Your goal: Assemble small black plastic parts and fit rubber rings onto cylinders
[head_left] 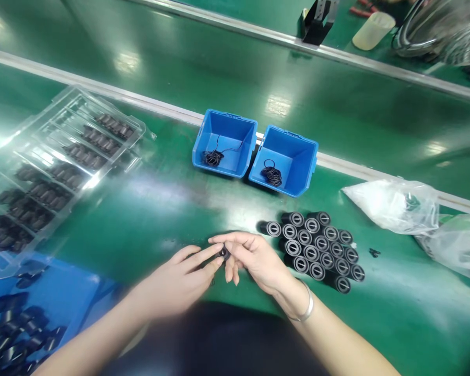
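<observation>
Between my two hands, low in the middle of the view, is a small black round part point(223, 252), mostly covered by fingers. My left hand point(188, 279) pinches it from the left with thumb and fingertips. From the right, the thumb and fingers of my right hand point(256, 256) close on the same part. Right of my right hand stands a cluster of black cylinders point(311, 253), their slotted round ends facing up. Beyond the hands are a left blue bin point(235, 166) and a right blue bin point(297, 184), each holding thin black rings.
A clear compartment tray point(88, 183) with rows of dark parts lies at left. Below it, a blue container point(76, 297) holds black pieces. Plastic bags point(395, 206) lie at right, near tiny black bits point(374, 253). Metal rails point(168, 111) cross behind the bins.
</observation>
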The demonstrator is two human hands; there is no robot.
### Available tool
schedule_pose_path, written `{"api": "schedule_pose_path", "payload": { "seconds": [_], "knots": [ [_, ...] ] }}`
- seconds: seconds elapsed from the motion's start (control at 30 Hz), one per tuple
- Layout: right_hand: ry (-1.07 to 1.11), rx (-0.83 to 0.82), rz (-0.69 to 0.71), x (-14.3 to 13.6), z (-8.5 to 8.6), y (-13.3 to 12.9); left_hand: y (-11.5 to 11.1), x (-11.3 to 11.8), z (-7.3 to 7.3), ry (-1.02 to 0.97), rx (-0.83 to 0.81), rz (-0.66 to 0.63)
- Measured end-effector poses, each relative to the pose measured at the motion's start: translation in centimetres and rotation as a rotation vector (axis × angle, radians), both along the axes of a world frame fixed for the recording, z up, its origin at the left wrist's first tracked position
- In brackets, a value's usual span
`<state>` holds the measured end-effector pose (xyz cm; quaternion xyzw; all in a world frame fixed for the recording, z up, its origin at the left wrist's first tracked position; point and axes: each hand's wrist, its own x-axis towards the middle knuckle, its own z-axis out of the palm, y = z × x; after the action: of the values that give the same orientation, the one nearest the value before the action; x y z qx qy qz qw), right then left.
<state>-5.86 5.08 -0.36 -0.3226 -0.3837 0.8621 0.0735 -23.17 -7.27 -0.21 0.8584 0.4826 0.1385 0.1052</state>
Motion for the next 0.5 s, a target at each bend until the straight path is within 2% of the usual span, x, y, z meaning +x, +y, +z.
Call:
{"api": "schedule_pose_path", "payload": {
  "seconds": [0.23,0.5],
  "knots": [
    [0.040,-0.086,0.008,0.38,0.29,0.15,0.33,0.30,0.20,-0.019,0.051,0.012],
    [0.055,-0.099,0.065,0.42,0.28,0.59,0.65,0.58,0.64,-0.008,0.060,-0.004]
  ]
}}
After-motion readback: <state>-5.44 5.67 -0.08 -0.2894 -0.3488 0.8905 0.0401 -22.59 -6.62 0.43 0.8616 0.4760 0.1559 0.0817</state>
